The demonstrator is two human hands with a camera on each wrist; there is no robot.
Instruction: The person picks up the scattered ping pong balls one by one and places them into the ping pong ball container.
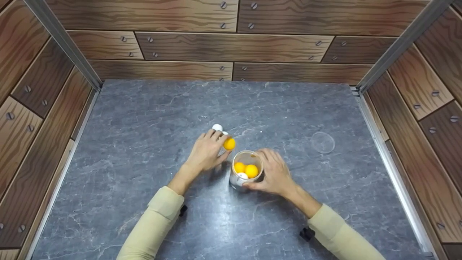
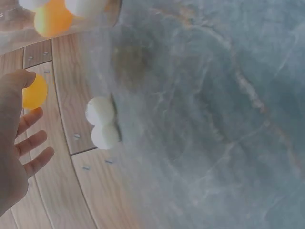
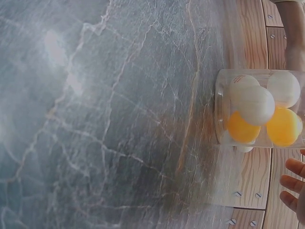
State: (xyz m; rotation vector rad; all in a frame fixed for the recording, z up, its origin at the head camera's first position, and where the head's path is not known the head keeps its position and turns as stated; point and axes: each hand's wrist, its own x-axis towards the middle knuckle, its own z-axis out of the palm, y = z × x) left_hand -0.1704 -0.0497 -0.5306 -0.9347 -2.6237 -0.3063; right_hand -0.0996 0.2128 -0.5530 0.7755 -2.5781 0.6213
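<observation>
My left hand [image 1: 205,151] pinches an orange ping-pong ball [image 1: 229,144] between thumb and forefinger, to the left of and beyond the jar. In the left wrist view its other fingers [image 2: 34,144] are spread apart. Just past that hand, two white ping-pong balls [image 2: 100,111] touch each other on the table; the hand partly covers them in the head view. My right hand [image 1: 277,173] grips the right side of a clear open-topped jar [image 1: 236,184], which stands on the table. Inside the jar lie several white and orange ping-pong balls [image 3: 257,105].
A clear round lid [image 1: 323,142] lies flat on the right part of the grey marbled table [image 1: 144,108]. Wood-patterned panels [image 1: 231,45] and metal posts [image 1: 68,47] bound the table at the back and sides.
</observation>
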